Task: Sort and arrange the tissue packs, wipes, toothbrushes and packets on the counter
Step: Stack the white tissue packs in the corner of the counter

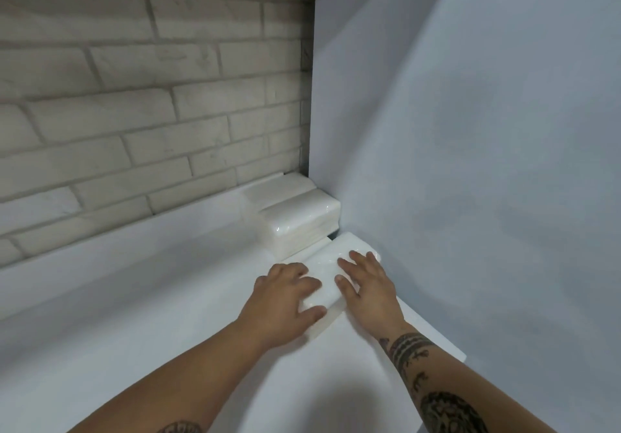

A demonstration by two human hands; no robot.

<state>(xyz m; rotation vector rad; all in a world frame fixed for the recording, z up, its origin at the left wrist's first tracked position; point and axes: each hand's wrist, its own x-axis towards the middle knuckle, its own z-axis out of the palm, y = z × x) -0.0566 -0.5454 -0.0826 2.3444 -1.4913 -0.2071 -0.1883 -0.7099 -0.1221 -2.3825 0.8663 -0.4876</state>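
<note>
A white tissue pack (327,273) in clear wrap lies on the white counter (134,298) close to the right wall. My left hand (285,298) grips its left side, thumb at the near end. My right hand (366,284) rests flat on its right side with fingers spread. Two more white tissue packs (295,217) sit side by side behind it, pushed into the back corner. No wipes, toothbrushes or packets are in view.
A whitish brick wall (134,96) runs along the back of the counter. A plain pale wall (470,130) closes the right side. A white sheet (336,382) covers the near right part of the counter.
</note>
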